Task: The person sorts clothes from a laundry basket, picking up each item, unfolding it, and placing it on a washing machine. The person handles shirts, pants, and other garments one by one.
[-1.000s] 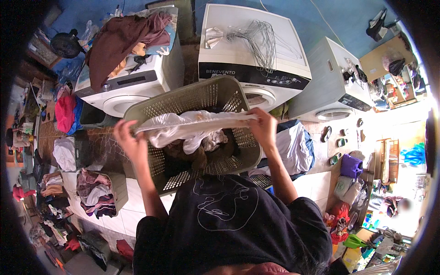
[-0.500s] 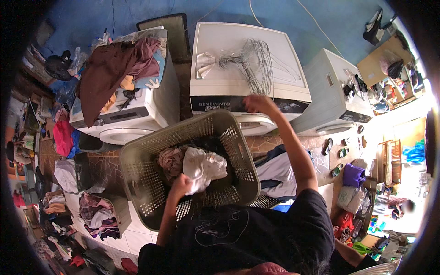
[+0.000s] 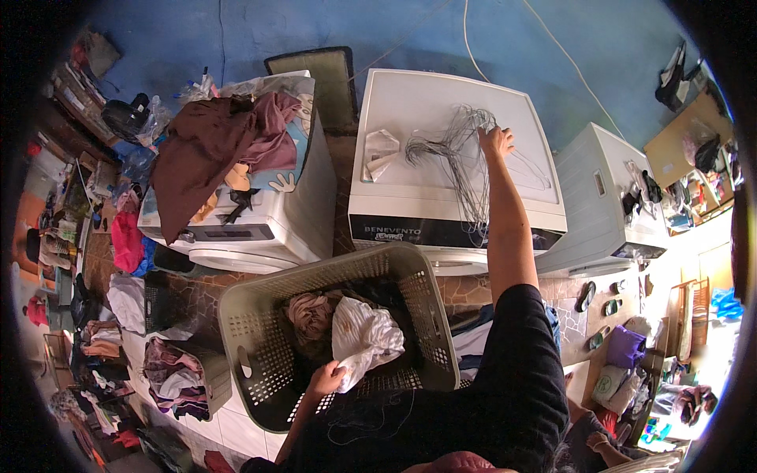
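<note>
A white garment (image 3: 369,334) hangs bunched from my left hand (image 3: 323,381), which grips its lower left edge inside a large olive laundry basket (image 3: 441,347). Beside it in the basket lies a crumpled brownish-pink cloth (image 3: 309,315). My right arm is stretched forward over a white front-loading washing machine (image 3: 516,110). On its top, my right hand (image 3: 496,143) has its fingers bent around the upper end of a heap of thin wire hangers (image 3: 453,154). How many hangers the fingers hold cannot be made out.
A second washer (image 3: 303,213) at left carries a brown cloth (image 3: 201,150). Another white machine (image 3: 591,205) stands at right. A smaller basket of clothes (image 3: 180,378) sits at lower left. Sandals (image 3: 597,339) and a purple bag (image 3: 625,347) lie at right, near another person's arm (image 3: 607,449).
My right hand has moved from the washer's front edge forward onto the hangers. The left hand still grips the white garment, which now hangs a little more stretched out. The whole view has shifted.
</note>
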`<state>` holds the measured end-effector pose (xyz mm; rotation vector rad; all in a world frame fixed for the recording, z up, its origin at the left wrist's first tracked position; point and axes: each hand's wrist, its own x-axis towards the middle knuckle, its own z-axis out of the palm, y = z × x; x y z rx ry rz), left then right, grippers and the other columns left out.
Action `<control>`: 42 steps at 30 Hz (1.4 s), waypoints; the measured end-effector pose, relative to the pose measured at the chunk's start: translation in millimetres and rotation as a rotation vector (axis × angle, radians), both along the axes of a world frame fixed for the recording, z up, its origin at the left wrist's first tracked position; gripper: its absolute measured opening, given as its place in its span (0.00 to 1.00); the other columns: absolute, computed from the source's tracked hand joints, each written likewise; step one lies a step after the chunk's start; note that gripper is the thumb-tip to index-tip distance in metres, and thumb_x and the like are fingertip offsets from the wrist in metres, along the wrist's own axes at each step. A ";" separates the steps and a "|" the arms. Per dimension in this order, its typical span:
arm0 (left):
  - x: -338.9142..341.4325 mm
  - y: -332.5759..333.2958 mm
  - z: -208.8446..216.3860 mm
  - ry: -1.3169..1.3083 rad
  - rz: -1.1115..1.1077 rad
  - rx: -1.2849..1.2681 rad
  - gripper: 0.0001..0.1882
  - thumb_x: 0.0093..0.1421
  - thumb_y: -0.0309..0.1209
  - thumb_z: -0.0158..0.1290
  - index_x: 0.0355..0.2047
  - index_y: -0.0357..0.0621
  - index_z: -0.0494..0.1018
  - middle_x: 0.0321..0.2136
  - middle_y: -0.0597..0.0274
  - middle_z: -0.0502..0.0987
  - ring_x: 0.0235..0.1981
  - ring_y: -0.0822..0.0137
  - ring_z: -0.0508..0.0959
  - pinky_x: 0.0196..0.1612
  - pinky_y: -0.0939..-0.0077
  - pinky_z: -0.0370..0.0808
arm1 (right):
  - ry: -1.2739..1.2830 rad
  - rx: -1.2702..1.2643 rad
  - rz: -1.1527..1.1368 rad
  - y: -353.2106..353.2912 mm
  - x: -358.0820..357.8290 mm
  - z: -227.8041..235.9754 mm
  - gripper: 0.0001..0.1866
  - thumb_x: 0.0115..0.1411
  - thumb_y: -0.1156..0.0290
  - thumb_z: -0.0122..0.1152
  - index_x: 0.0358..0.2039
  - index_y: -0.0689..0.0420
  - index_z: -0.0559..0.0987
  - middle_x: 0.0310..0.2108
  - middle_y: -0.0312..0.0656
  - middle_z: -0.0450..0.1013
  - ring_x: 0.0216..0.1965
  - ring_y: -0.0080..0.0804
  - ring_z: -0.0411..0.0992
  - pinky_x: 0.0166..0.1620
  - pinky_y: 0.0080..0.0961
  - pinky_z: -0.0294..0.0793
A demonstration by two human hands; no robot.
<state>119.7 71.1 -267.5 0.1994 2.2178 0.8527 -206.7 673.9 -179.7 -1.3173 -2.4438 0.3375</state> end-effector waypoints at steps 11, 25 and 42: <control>-9.1 13.7 0.4 -0.093 0.058 0.158 0.17 0.54 0.42 0.49 0.25 0.37 0.66 0.15 0.54 0.67 0.17 0.65 0.68 0.23 0.71 0.64 | 0.061 -0.105 0.220 15.1 -17.2 38.3 0.22 0.52 0.52 0.46 0.33 0.59 0.76 0.37 0.53 0.71 0.43 0.48 0.69 0.44 0.39 0.67; -90.6 65.3 105.2 -0.419 0.464 1.027 0.21 0.57 0.29 0.45 0.50 0.40 0.58 0.38 0.63 0.70 0.38 0.71 0.72 0.41 0.77 0.70 | 0.570 -1.013 0.899 -189.8 130.3 118.1 0.21 0.60 0.55 0.44 0.39 0.60 0.73 0.12 0.26 0.47 0.12 0.14 0.44 0.15 0.15 0.43; -63.8 32.5 277.4 -0.240 0.306 1.075 0.31 0.51 0.31 0.51 0.56 0.41 0.53 0.44 0.60 0.69 0.43 0.72 0.71 0.45 0.78 0.69 | 1.508 -1.525 0.662 -334.5 309.4 49.8 0.23 0.60 0.56 0.41 0.26 0.66 0.72 0.11 0.27 0.47 0.13 0.17 0.46 0.18 0.20 0.50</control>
